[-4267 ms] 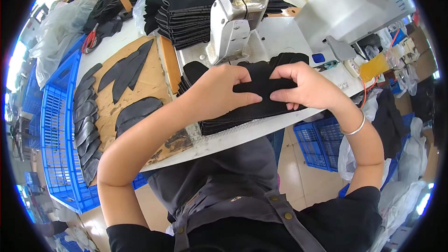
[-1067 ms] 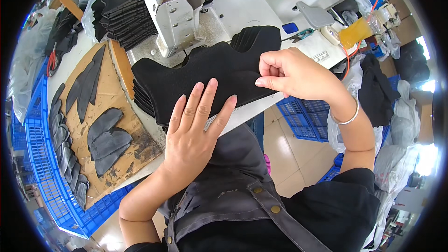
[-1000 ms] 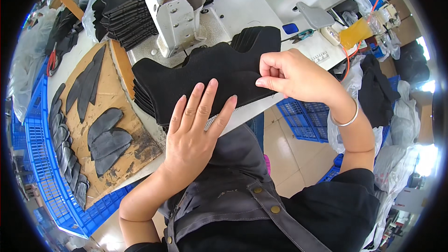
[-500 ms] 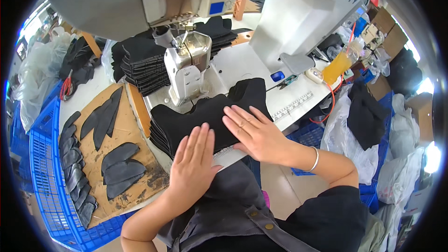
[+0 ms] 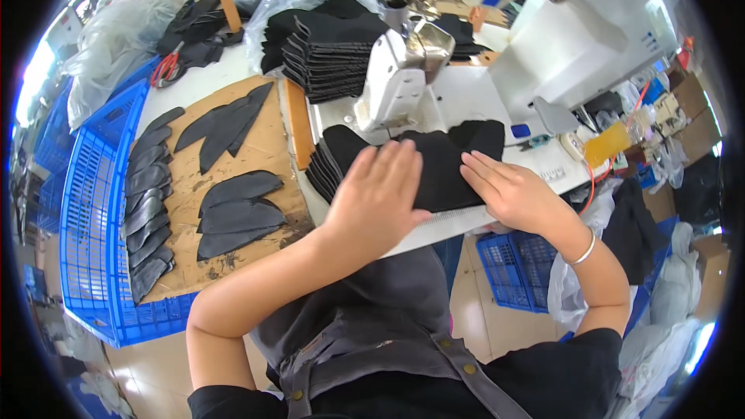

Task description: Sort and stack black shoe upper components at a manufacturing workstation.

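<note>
Head view: left hand (image 5: 372,195) and right hand (image 5: 518,192) over a stack of black fabric pieces (image 5: 446,174), centre of the frame.
The left lies flat, thumb apart, pinching nothing; the right's fingers press together, any thumb grip hidden. The pieces look soft, light, apt to slide; both ends seem the best hold. Beyond, upper centre: a sewing machine post (image 5: 397,81), then another black stack (image 5: 337,43).
</note>
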### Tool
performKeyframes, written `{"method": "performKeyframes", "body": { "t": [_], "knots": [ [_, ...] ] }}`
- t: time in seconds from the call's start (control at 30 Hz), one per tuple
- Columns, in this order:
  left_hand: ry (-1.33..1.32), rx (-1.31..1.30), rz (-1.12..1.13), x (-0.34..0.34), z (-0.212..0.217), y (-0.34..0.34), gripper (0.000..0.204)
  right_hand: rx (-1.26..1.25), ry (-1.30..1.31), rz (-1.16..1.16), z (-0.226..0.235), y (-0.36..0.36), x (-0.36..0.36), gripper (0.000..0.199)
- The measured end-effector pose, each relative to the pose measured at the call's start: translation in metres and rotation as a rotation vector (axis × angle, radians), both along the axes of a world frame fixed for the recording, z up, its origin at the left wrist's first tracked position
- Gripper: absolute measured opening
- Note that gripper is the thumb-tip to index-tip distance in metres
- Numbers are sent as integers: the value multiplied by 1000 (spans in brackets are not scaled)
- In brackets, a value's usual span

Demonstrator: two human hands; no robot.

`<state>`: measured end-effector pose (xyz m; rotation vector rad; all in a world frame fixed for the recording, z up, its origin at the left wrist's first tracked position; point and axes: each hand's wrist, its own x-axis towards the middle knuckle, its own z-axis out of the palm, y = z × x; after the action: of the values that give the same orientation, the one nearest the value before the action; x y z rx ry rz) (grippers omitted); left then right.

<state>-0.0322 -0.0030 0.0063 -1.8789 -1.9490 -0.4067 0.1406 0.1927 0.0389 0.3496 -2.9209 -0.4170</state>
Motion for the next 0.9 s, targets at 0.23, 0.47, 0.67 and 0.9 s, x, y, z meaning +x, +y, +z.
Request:
{"method": "performKeyframes", "body": {
  "t": [0.23, 0.47, 0.67, 0.9],
  "knots": [
    [93, 93, -27, -15, 32, -12, 53, 123, 373, 77, 52, -38, -18, 30],
    [-79, 114, 285, -62, 118, -99, 48, -210, 542, 127, 31, -42, -28, 28],
    [96, 245, 629, -153, 129, -62, 45, -335, 427, 132, -6, -38, -36, 33],
    [51, -204, 212, -156, 107, 100, 29, -460, 328, 74, -18, -48, -38, 34]
  ]
}}
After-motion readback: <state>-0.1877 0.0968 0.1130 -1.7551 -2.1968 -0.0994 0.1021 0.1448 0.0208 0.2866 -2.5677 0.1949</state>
